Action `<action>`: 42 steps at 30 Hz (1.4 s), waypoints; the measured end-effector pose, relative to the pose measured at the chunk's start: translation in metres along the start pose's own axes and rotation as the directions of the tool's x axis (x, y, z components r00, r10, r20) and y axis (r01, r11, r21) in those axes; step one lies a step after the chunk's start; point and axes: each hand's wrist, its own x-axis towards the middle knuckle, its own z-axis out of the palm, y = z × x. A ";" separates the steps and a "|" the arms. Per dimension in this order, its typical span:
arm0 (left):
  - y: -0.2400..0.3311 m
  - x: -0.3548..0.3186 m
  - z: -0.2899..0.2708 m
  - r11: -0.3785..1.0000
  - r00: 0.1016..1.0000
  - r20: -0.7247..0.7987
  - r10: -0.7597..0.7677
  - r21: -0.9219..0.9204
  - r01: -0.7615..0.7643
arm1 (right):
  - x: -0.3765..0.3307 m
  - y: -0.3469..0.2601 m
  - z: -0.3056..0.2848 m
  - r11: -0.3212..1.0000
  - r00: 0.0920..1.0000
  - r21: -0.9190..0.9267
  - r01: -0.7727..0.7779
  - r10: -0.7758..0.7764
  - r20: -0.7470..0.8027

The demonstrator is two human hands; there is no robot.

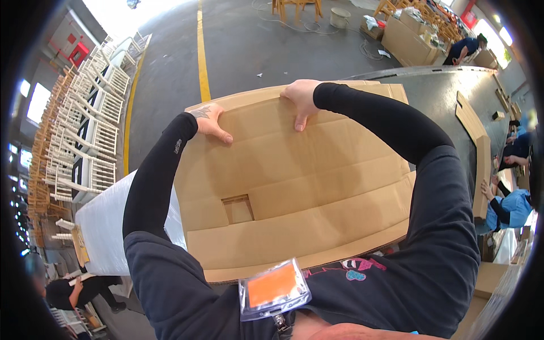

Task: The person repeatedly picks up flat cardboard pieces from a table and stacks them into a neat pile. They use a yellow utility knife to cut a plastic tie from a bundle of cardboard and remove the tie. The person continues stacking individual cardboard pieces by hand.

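Observation:
A large flat stack of brown cardboard sheets (283,164) lies in front of my body, creased across its width. A rectangular cutout (239,208) opens near its lower left. My left hand (212,123) grips the far left edge, thumb on the top face and fingers out of sight over the edge. At the far middle edge my right hand (301,103) holds the same cardboard, its thumb pressed on the face and its fingers hidden beyond the edge. Both arms wear black sleeves. A badge in a clear holder (275,289) hangs at my chest.
White chairs (93,130) stand in rows to the left, beside a plastic-wrapped stack (105,221). People work at the right (504,204), far right (467,48) and lower left (76,292). A bucket (340,18) and cardboard boxes (411,39) stand farther off.

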 end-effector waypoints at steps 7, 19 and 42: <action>0.018 -0.019 0.076 0.904 0.771 -0.619 0.152 0.402 0.144 | -0.044 -0.002 0.066 0.974 0.800 -0.219 -0.064 -0.082 -0.595; 0.038 0.089 0.027 0.974 0.968 -0.204 0.144 0.202 -0.103 | -0.035 -0.008 0.070 0.853 0.468 -0.406 0.327 -0.520 -0.715; 0.160 -0.064 0.121 0.766 0.547 -0.626 0.556 0.641 -0.047 | -0.048 -0.057 0.202 0.665 0.408 0.055 0.745 -0.388 -0.826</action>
